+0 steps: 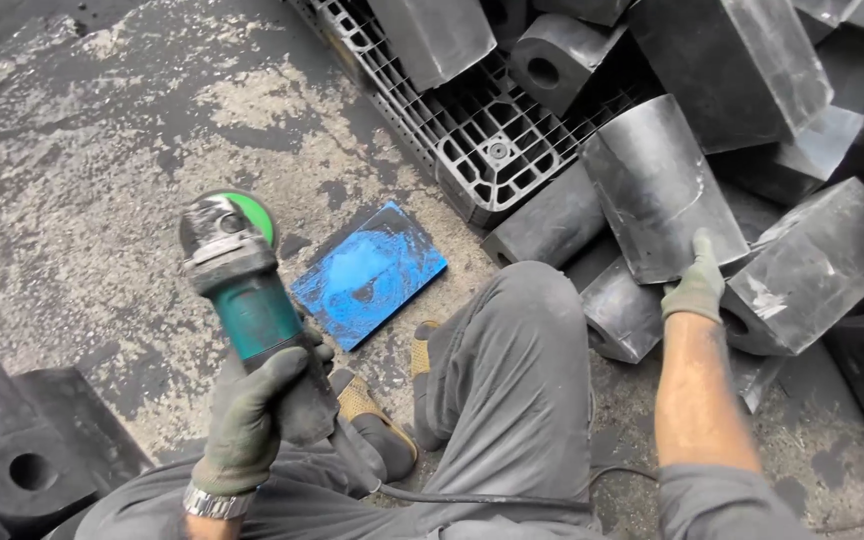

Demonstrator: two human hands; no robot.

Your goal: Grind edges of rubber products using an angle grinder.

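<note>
The concrete floor [102, 130], grey, rough and blotched with dark grime, fills the view from nine to twelve o'clock. From twelve to four o'clock a heap of black rubber blocks [732, 60] lies jumbled: smooth, dull, wedge-shaped or squared, some with a round bored hole; several are cut off by the frame edge, and how many lie beneath cannot be made out. Under them a black plastic pallet [492, 150] with a grid top shows only in part. The person's grey trousers [512, 370] cross the middle towards six o'clock, with tan shoes [372, 415] half hidden behind the leg. At eight o'clock two more holed blocks [22, 440] are cropped by the corner.

At two o'clock the right hand [697, 285], in a worn grey-green glove, rests its fingers on the lower edge of one curved-faced block [657, 190] that leans in the heap; whether it grips or only touches is hard to tell. A flat blue panel [367, 272], scuffed pale in swirls, lies on the floor near the centre.

At seven o'clock the gloved left hand [252, 410] is clenched round the body of a green angle grinder [242, 285], held upright off the floor, its green disc guard topmost at ten o'clock. Its black cable [492, 497] trails across the lap. A metal wristwatch [214, 503] sits below the glove.
</note>
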